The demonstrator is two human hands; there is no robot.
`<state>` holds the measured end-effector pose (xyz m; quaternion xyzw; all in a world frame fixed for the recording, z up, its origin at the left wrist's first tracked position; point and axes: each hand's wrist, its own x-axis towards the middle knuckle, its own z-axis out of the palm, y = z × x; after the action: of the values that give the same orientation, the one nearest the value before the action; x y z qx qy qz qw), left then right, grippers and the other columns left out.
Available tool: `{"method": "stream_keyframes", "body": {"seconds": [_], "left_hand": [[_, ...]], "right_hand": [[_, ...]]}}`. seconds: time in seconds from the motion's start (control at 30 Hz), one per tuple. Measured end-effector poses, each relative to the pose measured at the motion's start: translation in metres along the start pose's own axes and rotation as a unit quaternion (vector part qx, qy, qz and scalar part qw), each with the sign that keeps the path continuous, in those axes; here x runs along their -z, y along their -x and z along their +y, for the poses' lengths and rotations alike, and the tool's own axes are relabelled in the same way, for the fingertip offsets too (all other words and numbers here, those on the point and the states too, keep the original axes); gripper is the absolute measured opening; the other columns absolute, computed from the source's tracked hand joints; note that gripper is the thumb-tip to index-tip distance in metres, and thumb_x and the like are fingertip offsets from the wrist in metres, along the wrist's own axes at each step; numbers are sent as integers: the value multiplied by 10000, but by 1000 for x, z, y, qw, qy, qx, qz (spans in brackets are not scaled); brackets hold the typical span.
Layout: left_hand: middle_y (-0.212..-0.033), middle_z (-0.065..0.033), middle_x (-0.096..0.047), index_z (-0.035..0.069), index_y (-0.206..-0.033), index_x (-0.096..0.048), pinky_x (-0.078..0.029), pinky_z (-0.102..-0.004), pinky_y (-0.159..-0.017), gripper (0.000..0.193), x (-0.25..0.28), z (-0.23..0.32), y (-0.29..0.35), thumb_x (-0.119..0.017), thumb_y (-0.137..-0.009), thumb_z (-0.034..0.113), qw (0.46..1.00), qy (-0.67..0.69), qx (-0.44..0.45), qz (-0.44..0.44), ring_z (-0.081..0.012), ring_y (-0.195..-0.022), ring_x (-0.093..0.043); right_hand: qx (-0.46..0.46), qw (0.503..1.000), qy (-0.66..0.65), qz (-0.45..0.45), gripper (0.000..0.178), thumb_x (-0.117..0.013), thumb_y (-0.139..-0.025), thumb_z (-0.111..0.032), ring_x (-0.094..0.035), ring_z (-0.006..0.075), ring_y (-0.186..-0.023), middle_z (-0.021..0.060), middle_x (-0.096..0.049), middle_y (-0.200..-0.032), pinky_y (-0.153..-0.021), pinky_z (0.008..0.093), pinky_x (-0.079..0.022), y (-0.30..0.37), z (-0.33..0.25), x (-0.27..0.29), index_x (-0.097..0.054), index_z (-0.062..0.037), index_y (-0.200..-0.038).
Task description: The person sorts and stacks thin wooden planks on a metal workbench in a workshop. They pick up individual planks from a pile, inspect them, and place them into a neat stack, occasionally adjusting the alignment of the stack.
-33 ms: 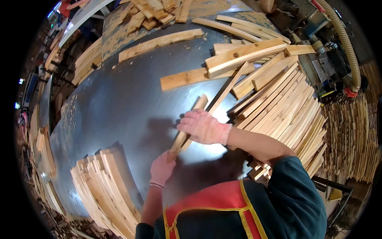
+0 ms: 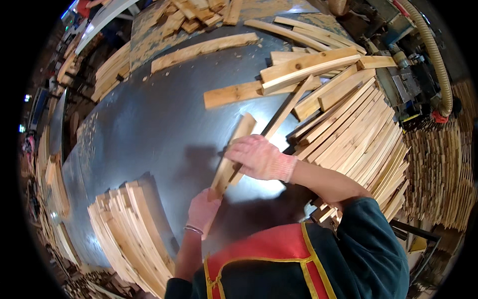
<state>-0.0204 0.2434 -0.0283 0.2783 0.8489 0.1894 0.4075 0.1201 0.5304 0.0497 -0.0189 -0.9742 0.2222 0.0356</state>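
A short wooden board (image 2: 242, 128) slants over the dark metal table (image 2: 169, 114). My left hand (image 2: 203, 213), in a pale pink glove, grips its near end. Across its middle lies my right hand (image 2: 261, 157), gloved alike, with the fingers wrapped over the edge. Beneath the right hand runs a longer narrow strip (image 2: 289, 107), which leans toward the pile of strips (image 2: 353, 132) on the right; I cannot tell whether the hand touches it. A row of boards (image 2: 132, 224) stands close together at the lower left.
Loose boards (image 2: 308, 70) lie crossed at the far right, and one long board (image 2: 204, 52) lies at the back. Offcuts (image 2: 191, 17) heap up beyond it. Machinery with a ribbed hose (image 2: 440, 65) stands at the far right, above stacked wood (image 2: 435, 174).
The board in my hands has rolled so that more of its broad face shows. Both hands have shifted slightly. The surrounding piles look the same apart from a small shift of the view.
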Motion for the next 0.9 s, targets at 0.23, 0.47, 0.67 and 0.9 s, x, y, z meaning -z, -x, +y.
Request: {"method": "stream_keyframes", "body": {"seconds": [0.23, 0.47, 0.67, 0.9], "left_hand": [[-1103, -227, -734, -11, -1198, -692, -552, -468, -923, 392, 28, -57, 104, -688, -932, 278, 966, -27, 182, 181, -400, -1039, -700], [-1609, -208, -454, 64, -1597, -421, -342, -490, -1242, 693, 40, -207, 206, -669, -975, 244, 874, -270, 253, 314, -397, -1500, -409], [-1650, -197, -411, 73, -1633, -376, -311, -466, -1271, 952, 46, -167, 168, -810, -844, 383, 918, -164, 157, 326, -376, -1536, -371], [-1582, -199, -485, 65, -1595, -421, -407, -478, -1190, 967, -5, -58, 81, -841, -804, 431, 958, -197, -70, 196, -392, -1459, -459]], "right_hand": [[-424, 742, -495, 153, 960, -795, -904, -408, -615, 275, -1266, 243, -609, -1404, -1050, 398, -513, 69, -60, -75, -304, 19, -1608], [-596, 645, -403, 258, 927, -782, -841, -480, -655, 425, -1229, 339, -652, -1281, -1047, 447, -512, 13, 13, -102, -400, 58, -1492], [-423, 814, -385, 101, 878, -743, -895, -452, -658, 397, -1237, 303, -694, -1237, -1098, 434, -486, 31, -88, -127, -408, 75, -1512], [-255, 919, -299, -41, 616, -674, -899, -506, -676, 409, -1098, 256, -706, -1157, -978, 469, -532, -1, -59, -20, -637, -22, -1279]]}}
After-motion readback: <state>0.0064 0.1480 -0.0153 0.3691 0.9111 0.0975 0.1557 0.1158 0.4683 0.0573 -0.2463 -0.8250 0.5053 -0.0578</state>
